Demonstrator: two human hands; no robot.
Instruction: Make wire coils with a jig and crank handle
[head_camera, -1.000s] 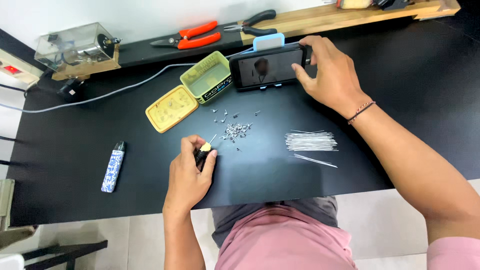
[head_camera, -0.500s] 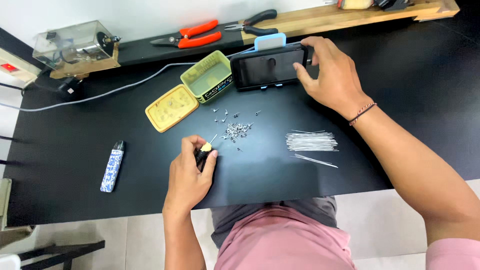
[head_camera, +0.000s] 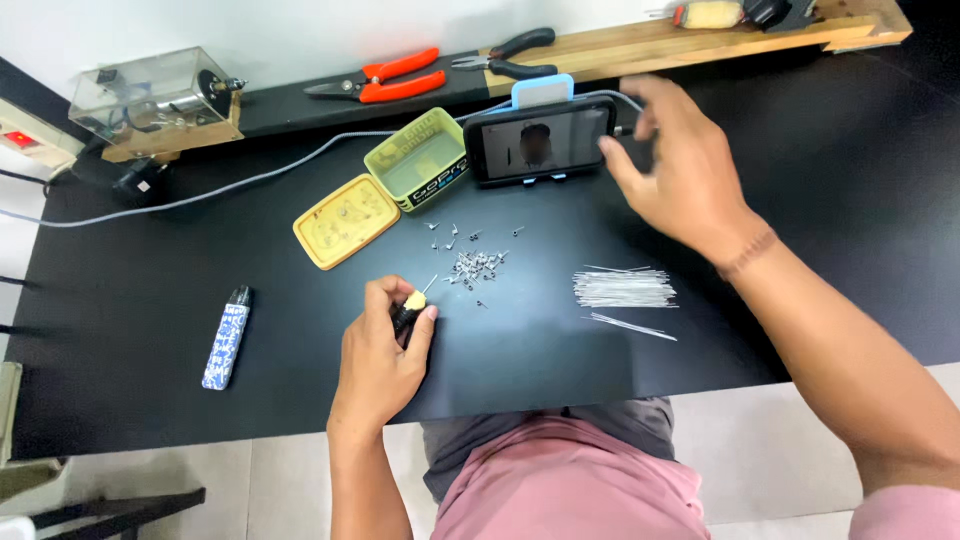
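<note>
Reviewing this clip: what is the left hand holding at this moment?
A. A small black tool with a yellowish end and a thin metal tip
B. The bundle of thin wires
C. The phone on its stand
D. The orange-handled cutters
A: the left hand grips the small black tool near the pile of tiny metal parts.

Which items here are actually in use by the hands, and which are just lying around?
In use:
- small yellow-tipped tool, gripped in left hand
- phone on blue stand, right hand open at its right end
- pile of small metal parts, just beyond the tool tip

Lying about:
- bundle of thin wires
- open yellow-green tin
- red-handled cutters
- patterned blue-and-white lighter-shaped item
</note>
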